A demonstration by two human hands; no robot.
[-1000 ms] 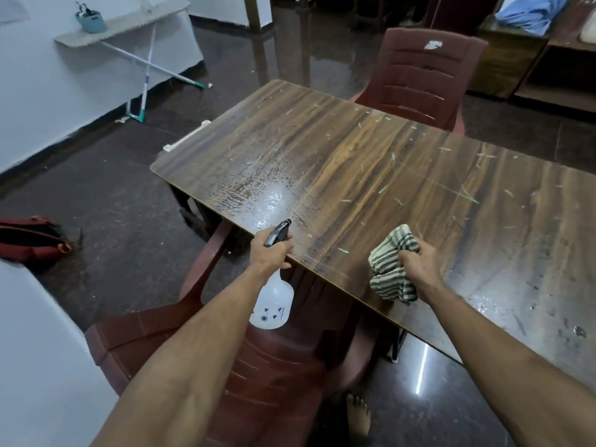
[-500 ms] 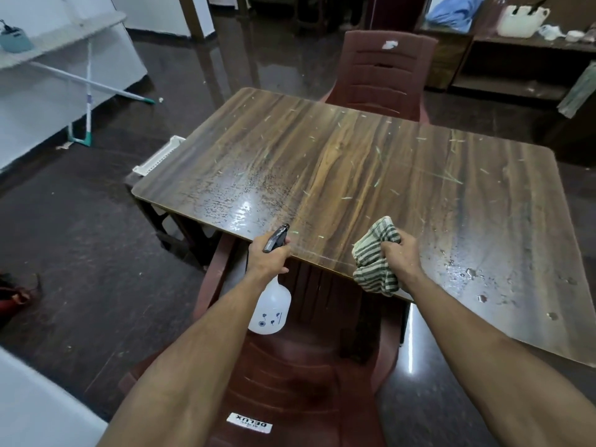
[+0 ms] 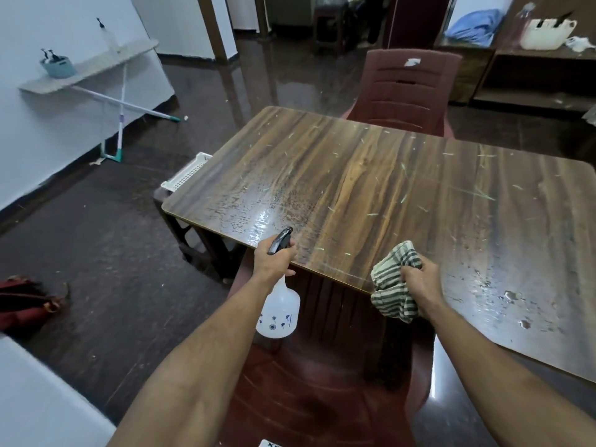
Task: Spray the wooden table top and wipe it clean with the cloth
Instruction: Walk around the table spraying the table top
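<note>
Wooden table top (image 3: 371,188) wet-streaked, flecked; left hand (image 3: 272,262) grips spray bottle (image 3: 279,312), right hand (image 3: 419,279) clutches striped cloth (image 3: 392,285).

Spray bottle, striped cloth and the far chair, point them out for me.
spray bottle (image 3: 280,312), head view, white body.
striped cloth (image 3: 394,287), head view, bunched middle.
far chair (image 3: 407,91), head view, slatted backrest.

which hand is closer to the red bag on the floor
Left. The left hand, holding the spray bottle, is on the bag's side; the right hand with the cloth is farther away.
</note>
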